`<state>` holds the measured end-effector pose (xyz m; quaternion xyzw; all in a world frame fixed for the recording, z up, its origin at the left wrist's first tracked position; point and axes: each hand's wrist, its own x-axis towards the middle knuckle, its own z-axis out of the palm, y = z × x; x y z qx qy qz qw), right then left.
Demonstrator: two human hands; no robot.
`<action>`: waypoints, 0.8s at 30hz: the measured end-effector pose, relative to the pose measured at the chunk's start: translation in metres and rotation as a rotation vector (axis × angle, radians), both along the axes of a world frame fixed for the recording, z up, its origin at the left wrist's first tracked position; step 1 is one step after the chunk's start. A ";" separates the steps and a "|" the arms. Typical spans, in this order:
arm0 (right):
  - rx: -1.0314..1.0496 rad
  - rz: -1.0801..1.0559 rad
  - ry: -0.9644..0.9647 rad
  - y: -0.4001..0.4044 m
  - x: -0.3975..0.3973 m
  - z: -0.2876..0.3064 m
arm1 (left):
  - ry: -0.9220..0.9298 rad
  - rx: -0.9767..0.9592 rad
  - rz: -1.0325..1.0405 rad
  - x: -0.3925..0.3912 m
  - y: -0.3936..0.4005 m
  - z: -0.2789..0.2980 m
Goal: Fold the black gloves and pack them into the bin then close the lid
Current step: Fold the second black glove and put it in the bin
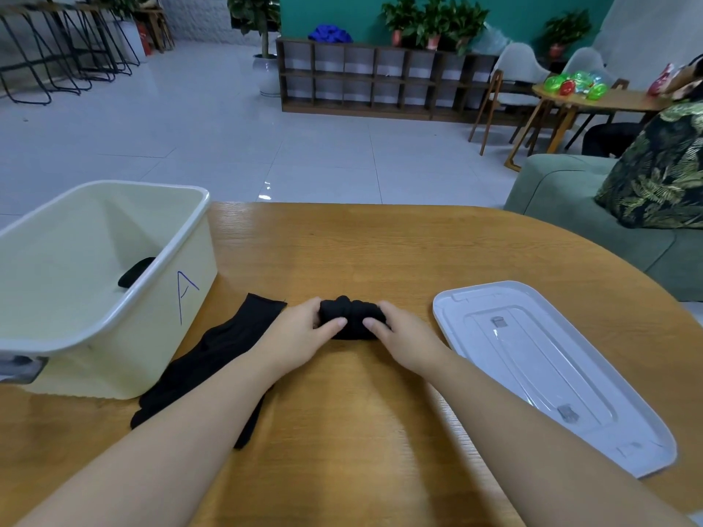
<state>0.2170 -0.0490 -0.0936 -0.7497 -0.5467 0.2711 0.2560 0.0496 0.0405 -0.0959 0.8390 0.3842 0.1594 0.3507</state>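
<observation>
Two bare hands meet at the middle of the wooden desk (380, 256), both closed on one bundled black glove (350, 317): the left hand (300, 336) grips its left end, thumb on the near face and fingers curled over the far side, and the right hand (403, 336) grips the right end the same way. The bundle rests on the desk surface between them, folded into a short thick roll. Item two, a flat black glove (213, 355), lies unfolded on the desk just left of the left hand, partly under the left forearm, its cuff pointing away from the person and its fingers toward the near edge; it runs beside the front wall of the bin. Item three, the cream bin (114, 359), stands open at the left edge of the desk, a blue letter A drawn on its side. Inside it, against the right wall, one dark folded piece (135, 271) shows; only part is visible. Item four, the white lid (551, 370), lies on the desk to the right of the right forearm, apart from the bin, inner side up.
</observation>
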 end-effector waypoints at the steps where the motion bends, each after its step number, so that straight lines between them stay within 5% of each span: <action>1: 0.007 -0.044 0.015 0.004 0.000 0.000 | 0.003 -0.009 0.040 0.004 0.003 -0.001; 14: 0.082 -0.284 -0.054 0.030 -0.010 -0.012 | 0.196 -0.061 0.296 0.035 0.021 -0.001; 19: -0.150 -0.375 -0.160 0.035 -0.006 0.000 | 0.336 -0.228 0.227 0.040 0.030 0.015; 24: -0.224 -0.303 -0.017 0.041 -0.008 0.007 | 0.386 -0.334 0.175 0.044 0.032 0.022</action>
